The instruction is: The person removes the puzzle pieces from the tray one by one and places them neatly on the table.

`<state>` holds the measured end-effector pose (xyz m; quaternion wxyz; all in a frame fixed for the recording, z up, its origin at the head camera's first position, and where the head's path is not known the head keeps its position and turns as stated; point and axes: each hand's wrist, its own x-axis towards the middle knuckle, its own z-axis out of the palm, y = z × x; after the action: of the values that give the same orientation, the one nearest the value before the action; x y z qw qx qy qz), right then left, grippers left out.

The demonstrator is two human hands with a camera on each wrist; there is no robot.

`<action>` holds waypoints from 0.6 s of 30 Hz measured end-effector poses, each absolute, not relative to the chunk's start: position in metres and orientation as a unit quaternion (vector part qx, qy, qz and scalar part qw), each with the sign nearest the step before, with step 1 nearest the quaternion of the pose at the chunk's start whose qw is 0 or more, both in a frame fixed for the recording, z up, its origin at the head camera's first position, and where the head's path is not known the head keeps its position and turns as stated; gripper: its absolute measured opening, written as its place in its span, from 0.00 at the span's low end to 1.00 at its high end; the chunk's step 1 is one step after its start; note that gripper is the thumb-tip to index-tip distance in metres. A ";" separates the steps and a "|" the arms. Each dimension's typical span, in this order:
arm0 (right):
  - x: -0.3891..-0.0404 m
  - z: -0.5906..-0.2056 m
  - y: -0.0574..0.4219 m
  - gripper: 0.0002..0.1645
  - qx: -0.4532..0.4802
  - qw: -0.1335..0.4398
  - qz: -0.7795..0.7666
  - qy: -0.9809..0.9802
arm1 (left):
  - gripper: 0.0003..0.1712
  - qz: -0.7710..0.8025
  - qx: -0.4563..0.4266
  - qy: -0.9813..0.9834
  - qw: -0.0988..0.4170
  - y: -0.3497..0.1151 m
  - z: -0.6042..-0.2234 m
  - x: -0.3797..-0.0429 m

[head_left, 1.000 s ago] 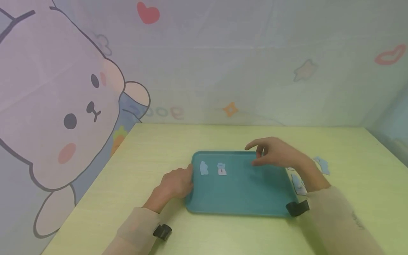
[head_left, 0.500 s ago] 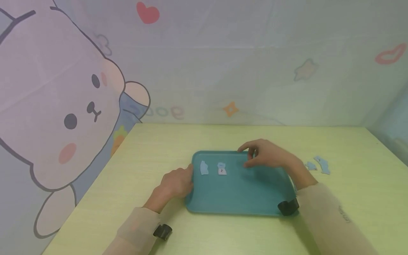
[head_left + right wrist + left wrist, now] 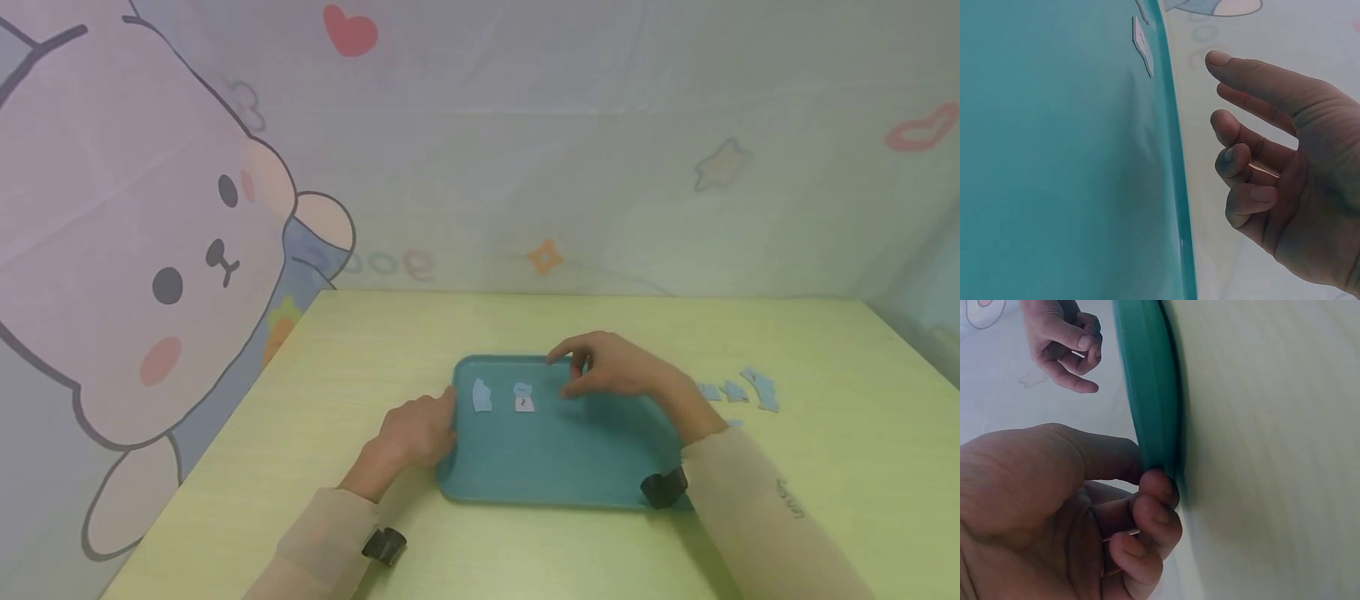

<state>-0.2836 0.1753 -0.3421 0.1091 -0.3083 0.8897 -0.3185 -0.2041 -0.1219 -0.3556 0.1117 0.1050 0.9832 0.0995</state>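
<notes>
A shallow teal tray (image 3: pixel 555 467) lies on the table. My left hand (image 3: pixel 416 429) pinches its left edge between thumb and curled fingers, as the left wrist view shows at the rim (image 3: pixel 1150 387). On the tray's left part lie a curved pale blue puzzle-like piece (image 3: pixel 482 396) and a blue-and-white piece (image 3: pixel 523 397) with a small dark mark. Over the tray's far side hovers my right hand (image 3: pixel 611 367), to the right of those pieces. Its fingers are loosely bent and nothing shows between them in the right wrist view, where the palm (image 3: pixel 1329 206) faces the camera.
Right of the tray, on the pale yellow table (image 3: pixel 825 483), lie several blue pieces, among them a curved one (image 3: pixel 763 388) and a small one (image 3: pixel 735 391). My right forearm partly covers that area. A printed cloth (image 3: pixel 600 167) hangs behind the table.
My right hand has moved left over the tray, towards the two pieces, uncovering more loose pieces at the right. My left hand stays on the tray's edge.
</notes>
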 end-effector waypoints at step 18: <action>-0.290 -0.347 0.160 0.29 -0.321 0.142 -0.295 0.889 | 0.36 0.101 0.104 0.984 0.106 -0.122 -0.358 -0.205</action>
<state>-0.2897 0.1600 -0.3468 0.1419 -0.3206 0.8888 -0.2952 -0.2052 -0.1218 -0.3584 0.1061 0.1035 0.9838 0.1012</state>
